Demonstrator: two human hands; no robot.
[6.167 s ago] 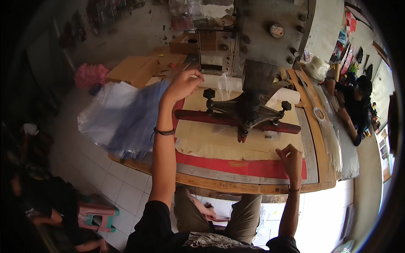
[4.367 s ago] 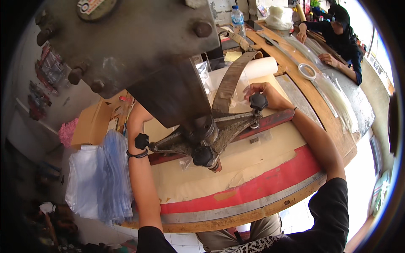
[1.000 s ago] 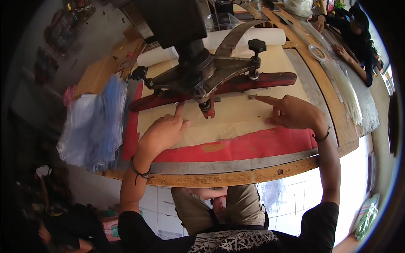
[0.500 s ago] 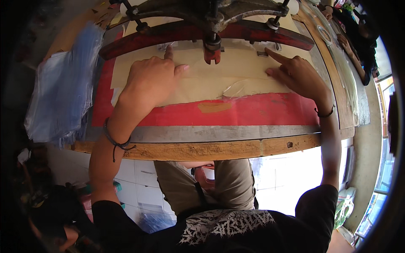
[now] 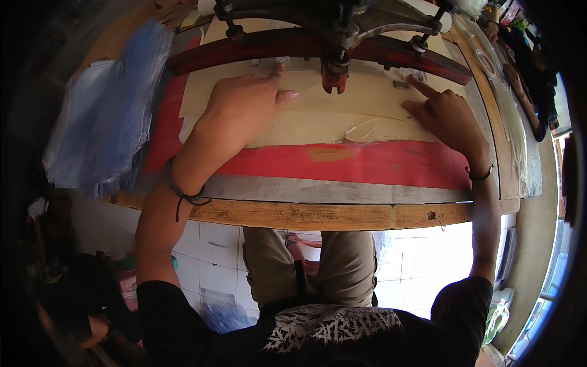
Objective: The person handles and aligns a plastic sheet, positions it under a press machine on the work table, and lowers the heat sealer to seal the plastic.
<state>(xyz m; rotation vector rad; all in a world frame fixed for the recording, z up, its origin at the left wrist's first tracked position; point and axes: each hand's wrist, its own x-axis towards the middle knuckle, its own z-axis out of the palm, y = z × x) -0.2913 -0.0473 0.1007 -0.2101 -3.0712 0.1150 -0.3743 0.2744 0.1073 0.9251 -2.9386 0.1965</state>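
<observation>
1. Along the near side of the table, a worn wooden edge [image 5: 293,215] bows across the view, with a strip of grey metal plate [image 5: 293,191] behind it.
2. Beyond the plate lies one red sheet [image 5: 379,165], mostly covered by tan sheeting [image 5: 318,116] with a ragged near border.
3. White floor tiles [image 5: 217,244] show below the table; the room darkens on the left and is bright on the near right.
4. One long red bar [image 5: 244,52] crosses above the far part of the tan sheeting, under a dark metal frame [image 5: 391,21]. Three upright bolts can be counted: left, middle and right.
5. Two hands are over the sheeting. The left hand [image 5: 241,107] has its index finger stretched toward the bar and its thumb apart; its other fingers are hidden.
6. The right hand [image 5: 449,119] also points with its index finger, thumb apart, remaining fingers bent under.
7. Clear plastic [image 5: 416,72] lies by the right fingertip, at the bar's near side; I cannot tell whether they touch. One small grey block [image 5: 400,85] sits just left of that fingertip.
8. One stack of clear bags [image 5: 110,116] lies far left; one tape roll [image 5: 485,61] and a bundle of pale strips [image 5: 518,147] lie right.
</observation>
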